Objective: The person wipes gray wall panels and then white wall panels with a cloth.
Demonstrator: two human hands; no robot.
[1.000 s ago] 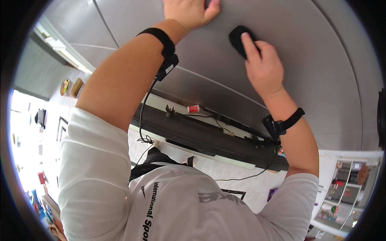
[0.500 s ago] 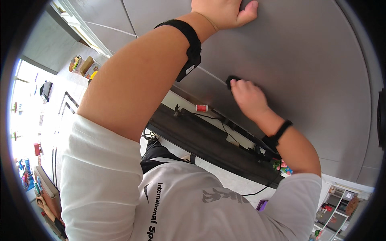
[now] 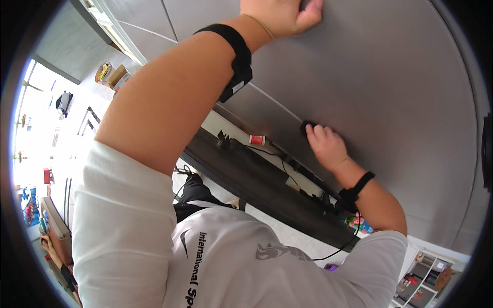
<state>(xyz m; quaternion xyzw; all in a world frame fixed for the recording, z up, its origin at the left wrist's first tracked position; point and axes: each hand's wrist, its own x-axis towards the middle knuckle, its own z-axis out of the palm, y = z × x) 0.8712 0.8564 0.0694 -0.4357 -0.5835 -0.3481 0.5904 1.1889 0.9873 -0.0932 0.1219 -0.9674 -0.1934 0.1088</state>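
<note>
A large smooth grey panel (image 3: 405, 108) fills the upper right, crossed by thin seams. At the top edge my left hand (image 3: 280, 14) rests against it with the thumb spread away from the palm; its other fingers are cut off by the frame. My right hand (image 3: 328, 146) is lower and to the right, its bent fingers closed on a small black object (image 3: 305, 128). That object presses against the panel beside a pale seam, mostly covered by the fingers, so its kind does not show. Black straps circle both forearms.
Below the panel runs a long dark curved bar (image 3: 246, 174). On the ledge behind it lie a red-and-white cup-like item (image 3: 257, 140) and black cables. A shelf rack (image 3: 418, 282) stands at the lower right. Another person's arm (image 3: 51, 251) shows at the lower left.
My right hand has moved down and slightly right along the panel with the black object. My left hand stays at about the same spot; the whole view has shifted slightly.
</note>
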